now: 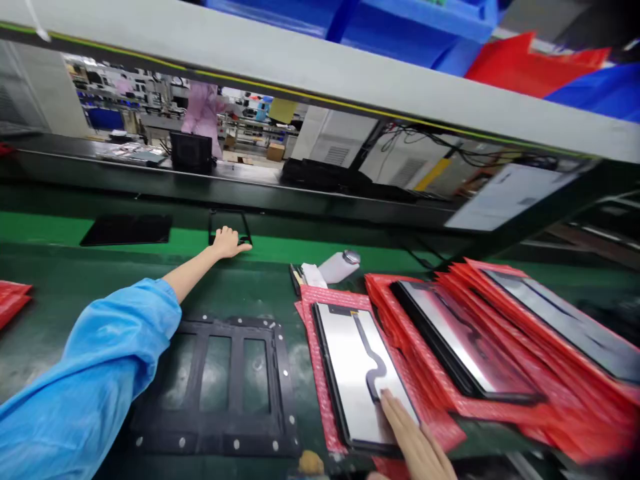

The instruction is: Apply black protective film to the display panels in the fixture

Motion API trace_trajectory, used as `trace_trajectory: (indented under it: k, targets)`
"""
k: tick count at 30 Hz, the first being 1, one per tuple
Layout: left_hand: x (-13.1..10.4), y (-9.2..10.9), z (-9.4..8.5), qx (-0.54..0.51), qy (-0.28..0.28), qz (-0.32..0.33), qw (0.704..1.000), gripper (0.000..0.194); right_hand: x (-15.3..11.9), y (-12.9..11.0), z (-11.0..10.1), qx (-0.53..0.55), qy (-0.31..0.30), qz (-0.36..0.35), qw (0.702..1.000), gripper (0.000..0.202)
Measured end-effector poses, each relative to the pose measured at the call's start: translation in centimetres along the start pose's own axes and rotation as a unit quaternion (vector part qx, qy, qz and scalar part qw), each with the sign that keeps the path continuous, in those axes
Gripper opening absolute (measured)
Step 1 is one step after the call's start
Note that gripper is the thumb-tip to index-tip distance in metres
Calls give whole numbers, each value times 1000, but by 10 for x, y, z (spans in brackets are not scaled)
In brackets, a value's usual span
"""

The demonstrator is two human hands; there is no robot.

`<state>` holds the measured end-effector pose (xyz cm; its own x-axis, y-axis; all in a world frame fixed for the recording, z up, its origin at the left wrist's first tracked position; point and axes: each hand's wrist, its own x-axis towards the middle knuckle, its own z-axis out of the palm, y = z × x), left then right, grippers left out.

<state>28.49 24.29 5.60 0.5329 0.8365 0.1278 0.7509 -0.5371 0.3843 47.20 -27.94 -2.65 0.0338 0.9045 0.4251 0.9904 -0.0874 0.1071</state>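
Both hands work apart: my left hand [227, 242] reaches far out, fingers spread on a thin black frame [229, 229] lying on the green belt [300, 250], while my right hand [417, 443] lies flat, steadying the nearest panel [363, 373] on its red wrap [320, 373].

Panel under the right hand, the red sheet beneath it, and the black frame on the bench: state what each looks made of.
Panel: looks like glass or polished metal; glossy, mirrors light.
Red sheet: likely plastic bubble wrap; dimpled texture.
Black frame: matte, rigid, with silvery studs; plastic or coated metal, cannot tell which.
Right hand rests flat on the panel.
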Motion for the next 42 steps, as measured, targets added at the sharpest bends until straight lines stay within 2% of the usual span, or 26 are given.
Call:
trace_trajectory:
  k: [2, 4, 8, 11, 16, 21, 24, 26, 28, 31, 34, 37, 42]
  targets:
    - [7, 23, 14, 23, -2, -27, 999, 51, -6, -11, -2, -26, -17, 20, 999, 87]
    - [14, 34, 21, 43, -5, -60, 997, 62, -9, -21, -5, -29, -24, 47, 998, 82]
    - [28, 38, 26, 82, -26, -98, 991, 90, -10, -32, -8, -21, -19, 80, 996, 81]
    - [31, 35, 24, 109, -47, -105, 987, 93, -10, -34, -13, -13, -24, 92, 995, 81]
    - [25, 22, 0, 143, -100, -99, 980, 74, -9, -36, -21, -1, -31, 76, 997, 69]
    - [3, -8, -51, 174, -140, -82, 971, 52, -6, -34, -22, 2, -20, 25, 999, 66]
    - [-37, -33, -88, 186, -141, -38, 972, 49, 0, -31, -26, 7, -18, -16, 1000, 67]
    - [-82, -50, -110, 180, -117, 44, 976, 53, 4, -26, -33, 9, -12, -33, 999, 68]
    - [-140, -64, -124, 153, -86, 146, 974, 55, 8, -21, -42, 2, -5, -39, 999, 66]
    - [-233, -73, -125, 111, -59, 254, 959, 53, 15, -14, -55, -16, -5, -46, 999, 61]
    - [-306, -70, -108, 90, -96, 260, 957, 38, 23, -10, -66, -24, -9, -52, 998, 66]
    - [-339, -62, -89, 71, -139, 250, 956, 30, 32, -10, -78, -17, -7, -41, 999, 67]
    - [-338, -59, -74, 77, -155, 254, 952, 25, 35, -9, -98, 11, 19, 16, 1000, 63]
